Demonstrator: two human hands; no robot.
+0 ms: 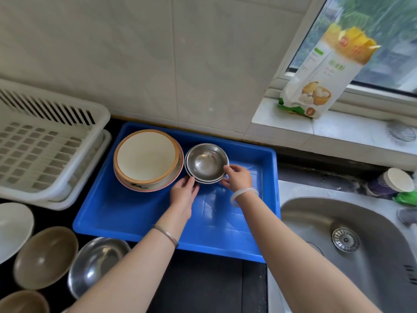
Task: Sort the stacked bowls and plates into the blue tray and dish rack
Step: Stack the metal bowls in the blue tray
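The blue tray (135, 218) stands on the dark counter, between the white dish rack (45, 143) on the left and the steel sink (372, 256) on the right. In the back part of the tray there are two stacks, just beside each other. At the left is the stack of large plates (146, 158): a cream one with an orange rim lies on top, and under it a pink rim shows. To the right of it is the stack of small bowls (206, 162): the top one is of shiny steel, and below it thin white rims with a dark line show.

Both hands of the person are at this small stack. The left hand (184, 193) is at its near left edge, with the fingers curled against the rims. The right hand (238, 178) is at its near right edge; the thumb lies on the steel rim and the other fingers are bent under the side. So both hands grip the stack. Whether it rests on the tray floor or is a little lifted cannot be told.

The left wrist carries a thin metal bracelet (165, 234), the right wrist a pale bangle (243, 196).

On the counter at the lower left, outside the tray, more bowls stand: a white bowl (13, 229), a brown bowl (46, 256) and a large steel bowl (97, 265), which the left forearm partly hides. On the window ledge a paper bag (327, 73) leans against the window frame.
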